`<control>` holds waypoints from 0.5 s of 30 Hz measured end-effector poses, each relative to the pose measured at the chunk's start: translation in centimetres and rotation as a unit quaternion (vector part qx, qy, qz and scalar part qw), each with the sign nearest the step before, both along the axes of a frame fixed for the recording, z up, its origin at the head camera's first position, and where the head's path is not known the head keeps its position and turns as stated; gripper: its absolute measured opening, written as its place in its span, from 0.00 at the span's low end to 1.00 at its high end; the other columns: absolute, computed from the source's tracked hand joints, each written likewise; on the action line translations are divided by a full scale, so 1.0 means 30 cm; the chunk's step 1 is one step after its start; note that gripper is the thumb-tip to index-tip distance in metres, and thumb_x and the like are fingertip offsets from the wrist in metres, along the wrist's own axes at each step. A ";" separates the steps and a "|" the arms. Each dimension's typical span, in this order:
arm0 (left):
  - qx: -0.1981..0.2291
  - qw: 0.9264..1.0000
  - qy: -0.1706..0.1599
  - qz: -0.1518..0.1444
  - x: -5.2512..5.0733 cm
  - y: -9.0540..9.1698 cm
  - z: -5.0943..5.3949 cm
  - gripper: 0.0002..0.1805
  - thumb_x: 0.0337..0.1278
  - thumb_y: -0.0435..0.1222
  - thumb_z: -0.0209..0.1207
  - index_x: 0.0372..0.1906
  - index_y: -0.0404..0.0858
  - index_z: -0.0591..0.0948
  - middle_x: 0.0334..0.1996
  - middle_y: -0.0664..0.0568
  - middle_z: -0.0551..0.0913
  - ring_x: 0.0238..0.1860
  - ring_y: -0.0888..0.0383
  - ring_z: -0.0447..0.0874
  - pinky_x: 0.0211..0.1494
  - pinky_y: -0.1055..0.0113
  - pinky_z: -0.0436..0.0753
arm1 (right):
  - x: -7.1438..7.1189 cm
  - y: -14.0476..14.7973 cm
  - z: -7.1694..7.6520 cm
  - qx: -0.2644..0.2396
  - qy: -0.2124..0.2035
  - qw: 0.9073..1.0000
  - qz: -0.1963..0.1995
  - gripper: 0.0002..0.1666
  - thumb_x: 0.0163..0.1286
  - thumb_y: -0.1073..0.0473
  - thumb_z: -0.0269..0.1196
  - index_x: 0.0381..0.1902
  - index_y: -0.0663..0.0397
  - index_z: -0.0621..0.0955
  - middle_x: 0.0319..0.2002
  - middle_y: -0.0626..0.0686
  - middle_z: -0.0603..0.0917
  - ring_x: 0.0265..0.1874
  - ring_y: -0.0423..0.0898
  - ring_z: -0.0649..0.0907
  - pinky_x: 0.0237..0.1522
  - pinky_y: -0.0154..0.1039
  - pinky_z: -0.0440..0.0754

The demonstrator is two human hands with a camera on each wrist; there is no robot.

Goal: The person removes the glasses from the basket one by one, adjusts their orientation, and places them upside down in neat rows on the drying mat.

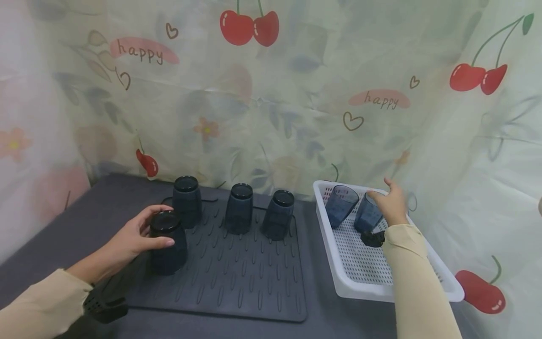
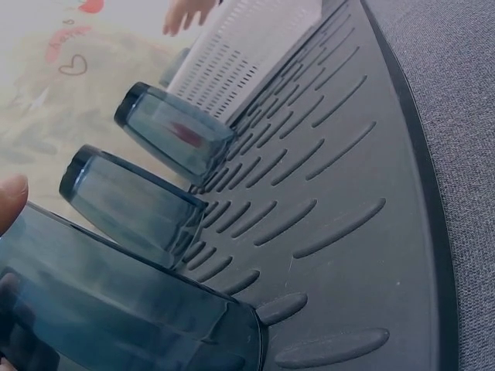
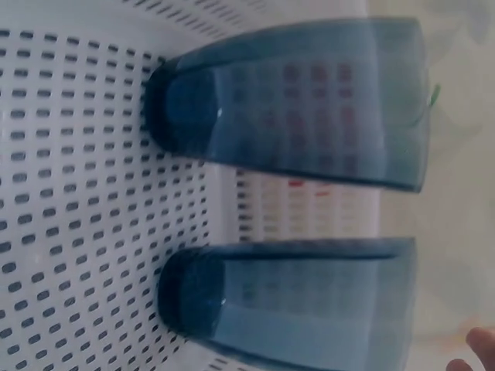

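Observation:
My left hand (image 1: 127,242) holds an upside-down blue-grey drinking glass (image 1: 169,256) by its upper part, thumb on the near side and fingers behind. That glass stands at the left of a dark ridged drying mat (image 1: 254,292); its rim meets the mat in the left wrist view. Over the back right of a white perforated basket (image 1: 328,256), my right hand (image 1: 393,205) has its fingers spread. Nearest to it is a tilted glass (image 1: 366,216), mouth up, in the basket. In the right wrist view its fingertips (image 3: 483,345) appear beyond that glass's mouth, apart from it.
Another glass (image 1: 338,209) leans in the basket's back left. Behind the held glass stands an inverted glass (image 1: 187,205), with two more, a middle glass (image 1: 239,212) and a right glass (image 1: 278,217), along the mat's back. A printed curtain (image 1: 271,117) hangs behind.

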State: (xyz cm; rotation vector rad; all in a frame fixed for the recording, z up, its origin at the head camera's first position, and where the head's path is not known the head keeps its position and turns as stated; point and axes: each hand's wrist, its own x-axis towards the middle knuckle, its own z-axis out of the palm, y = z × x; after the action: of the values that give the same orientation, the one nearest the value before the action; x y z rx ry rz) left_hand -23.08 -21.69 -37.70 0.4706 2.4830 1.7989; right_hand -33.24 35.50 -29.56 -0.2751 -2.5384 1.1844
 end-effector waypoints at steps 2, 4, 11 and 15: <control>0.005 1.000 0.000 -0.001 -0.001 0.001 -0.002 0.40 0.57 0.38 0.67 0.70 0.43 0.59 0.68 0.45 0.60 0.54 0.74 0.71 0.50 0.72 0.76 | -0.006 0.007 -0.011 0.015 -0.017 1.000 0.006 0.47 0.69 0.55 0.58 0.77 0.58 0.46 0.76 0.66 0.44 0.74 0.66 0.47 0.70 0.64 0.55; 0.006 1.000 0.001 0.000 -0.001 0.002 -0.002 0.40 0.56 0.38 0.67 0.70 0.43 0.59 0.68 0.45 0.61 0.54 0.74 0.71 0.50 0.72 0.76 | -0.011 0.014 -0.020 0.031 -0.029 0.999 0.006 0.49 0.69 0.55 0.59 0.77 0.60 0.46 0.75 0.69 0.44 0.74 0.67 0.48 0.69 0.64 0.55; 0.008 1.000 -0.002 0.000 0.005 0.005 0.004 0.40 0.56 0.37 0.67 0.70 0.42 0.59 0.67 0.44 0.62 0.53 0.74 0.73 0.50 0.72 0.77 | -0.016 0.029 -0.043 0.064 -0.056 0.996 0.007 0.53 0.66 0.55 0.61 0.76 0.64 0.43 0.74 0.72 0.44 0.73 0.70 0.48 0.70 0.64 0.52; -0.003 1.000 -0.007 0.003 0.005 0.003 0.008 0.40 0.57 0.39 0.67 0.70 0.42 0.58 0.68 0.44 0.60 0.54 0.73 0.71 0.51 0.71 0.76 | -0.023 0.041 -0.058 0.069 -0.067 0.995 0.013 0.54 0.65 0.56 0.62 0.76 0.65 0.42 0.74 0.72 0.41 0.73 0.70 0.45 0.71 0.64 0.50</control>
State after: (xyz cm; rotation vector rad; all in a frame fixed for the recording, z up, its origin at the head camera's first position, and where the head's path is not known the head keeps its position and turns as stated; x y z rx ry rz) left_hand -22.94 -21.59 -37.45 0.4500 2.4826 1.7916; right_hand -33.94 36.73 -31.29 -0.2981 -2.7316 1.0259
